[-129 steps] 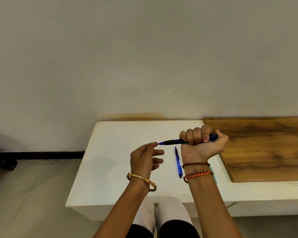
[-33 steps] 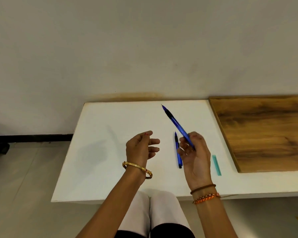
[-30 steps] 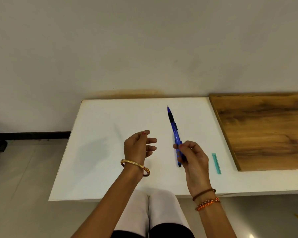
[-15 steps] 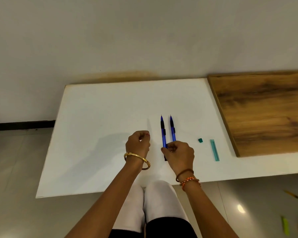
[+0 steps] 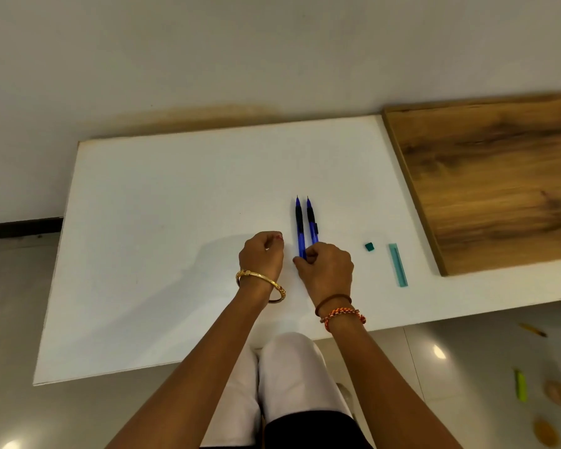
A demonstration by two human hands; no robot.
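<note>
Our right hand [image 5: 326,268] pinches the near ends of two blue pens [image 5: 300,226] lying side by side on the white table [image 5: 175,222], tips toward 12 o'clock; our left hand [image 5: 261,254] curls into a fist at their 9 o'clock.

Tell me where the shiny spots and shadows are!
Head view: glare spots shine on the floor tiles; a soft shadow spreads left of the left hand across the white table; the blue pens in the right hand look sharp; floor litter is blurred.

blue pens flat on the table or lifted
Flat: both blue pens lie side by side on the table, right hand gripping their near ends.
</note>
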